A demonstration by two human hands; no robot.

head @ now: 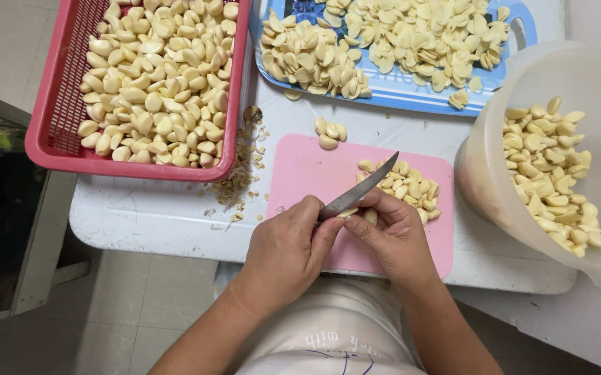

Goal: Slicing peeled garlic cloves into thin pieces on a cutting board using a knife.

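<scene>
The garlic clove [348, 213] sits pinched between the fingertips of my right hand [395, 236], held just above the near edge of the pink cutting board [314, 173]. Most of it is hidden by my fingers; only a pale end shows. My left hand [288, 250] is curled tight around the handle of the small knife [359, 192], thumb pressed up beside the blade, whose edge meets the clove and whose tip points away over the board.

I judge the clove light, firm and a little slick once peeled, so it wants a hold by its sides, close to the root end, with fingertips kept off the blade's path. It would bruise or slip out if squeezed hard.

On the board, just beyond my right hand, lies a small heap of trimmed cloves [404, 186]. Off the board's far left corner rest three loose cloves [329, 132], and left of the board is a scatter of trimmings [238, 182]. Further left stands a red basket [51, 132] full of whole cloves. Beyond the board is a blue tray [411, 97] with sliced garlic, and right of the board a translucent plastic tub [495, 187], partly filled with cloves.
</scene>
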